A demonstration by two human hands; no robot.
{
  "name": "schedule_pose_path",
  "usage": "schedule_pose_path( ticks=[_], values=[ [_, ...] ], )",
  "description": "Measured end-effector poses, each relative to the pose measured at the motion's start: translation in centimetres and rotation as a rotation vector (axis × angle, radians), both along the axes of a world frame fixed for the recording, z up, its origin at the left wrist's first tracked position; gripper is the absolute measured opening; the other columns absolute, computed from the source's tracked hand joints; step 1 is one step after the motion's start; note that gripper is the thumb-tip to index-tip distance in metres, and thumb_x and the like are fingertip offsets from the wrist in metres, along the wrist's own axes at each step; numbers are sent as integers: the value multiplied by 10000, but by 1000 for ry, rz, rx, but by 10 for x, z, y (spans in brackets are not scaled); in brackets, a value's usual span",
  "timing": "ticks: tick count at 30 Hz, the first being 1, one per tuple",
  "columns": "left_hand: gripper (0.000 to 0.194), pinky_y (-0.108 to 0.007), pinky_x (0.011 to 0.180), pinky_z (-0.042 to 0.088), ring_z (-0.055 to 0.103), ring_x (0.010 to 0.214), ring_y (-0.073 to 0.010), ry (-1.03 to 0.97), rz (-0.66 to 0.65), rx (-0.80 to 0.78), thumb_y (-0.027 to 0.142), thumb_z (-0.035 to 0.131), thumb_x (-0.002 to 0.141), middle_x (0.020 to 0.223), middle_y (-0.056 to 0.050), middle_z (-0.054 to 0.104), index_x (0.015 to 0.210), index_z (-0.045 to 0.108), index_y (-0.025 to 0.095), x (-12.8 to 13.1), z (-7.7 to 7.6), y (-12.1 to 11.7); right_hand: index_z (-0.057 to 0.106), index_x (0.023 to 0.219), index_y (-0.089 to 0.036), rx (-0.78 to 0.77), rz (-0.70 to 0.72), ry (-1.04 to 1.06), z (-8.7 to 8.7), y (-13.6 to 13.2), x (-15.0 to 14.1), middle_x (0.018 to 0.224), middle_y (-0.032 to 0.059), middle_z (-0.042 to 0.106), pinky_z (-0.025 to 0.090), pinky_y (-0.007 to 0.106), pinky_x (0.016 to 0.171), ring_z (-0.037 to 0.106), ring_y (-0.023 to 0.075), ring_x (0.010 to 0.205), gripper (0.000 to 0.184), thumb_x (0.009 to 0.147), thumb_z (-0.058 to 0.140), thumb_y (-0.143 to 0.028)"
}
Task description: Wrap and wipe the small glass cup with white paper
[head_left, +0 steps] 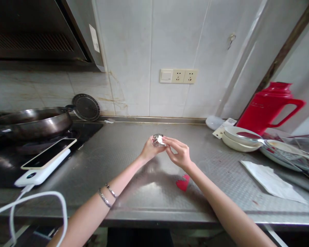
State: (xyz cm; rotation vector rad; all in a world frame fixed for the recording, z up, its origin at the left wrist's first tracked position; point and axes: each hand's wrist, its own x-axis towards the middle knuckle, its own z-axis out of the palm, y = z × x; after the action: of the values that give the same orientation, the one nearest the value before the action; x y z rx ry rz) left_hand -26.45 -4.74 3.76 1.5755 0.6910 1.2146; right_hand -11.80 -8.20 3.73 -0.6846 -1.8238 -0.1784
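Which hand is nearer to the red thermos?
Right. The right hand, at a small shiny item, is to the left of the red thermos; the left hand, holding that item, is farther left.

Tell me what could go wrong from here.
The white cable loops close to the left arm, so a careless move might snag it and tug the power bank. The phone lies over the stove, near the pan; heat could harm it if a burner were lit. The shiny silver thing might slip from the left hand.
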Motion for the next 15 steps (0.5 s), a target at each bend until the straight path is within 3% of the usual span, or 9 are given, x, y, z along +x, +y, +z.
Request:
schedule_pose_path(
  ticks=[4,9,11,15],
  values=[
    [419,-224,610,453,570,661,-118,11,36,0,366,792,584,698,2,606,876,592,142,0,-4,2,688,951,-230,-86,-20,106,5,-3,1,973,57,731,552,366,862,682,216,962,238,853,481,-167],
    [587,-281,728,484,614,783,-154,76,177,-3,299,831,531,880,-43,645,1015,542,136,2,-21,7,687,910,-207,-131,-178,271,9,4,3,862,57,730,557,317,743,692,198,803,221,878,468,-206],
    [622,-286,730,481,613,793,-159,123,203,18,289,835,524,903,-48,644,1044,529,140,4,-26,8,682,925,-207,-104,-191,236,8,9,2,851,60,720,553,313,725,681,189,777,217,880,470,-204],
    [561,-258,654,444,576,732,-142,223,261,82,247,813,529,843,-19,618,1006,535,148,6,-28,5,653,1051,-221,-70,-72,22,5,14,-2,969,81,707,547,334,789,666,189,886,250,904,454,-188]
  ],
)
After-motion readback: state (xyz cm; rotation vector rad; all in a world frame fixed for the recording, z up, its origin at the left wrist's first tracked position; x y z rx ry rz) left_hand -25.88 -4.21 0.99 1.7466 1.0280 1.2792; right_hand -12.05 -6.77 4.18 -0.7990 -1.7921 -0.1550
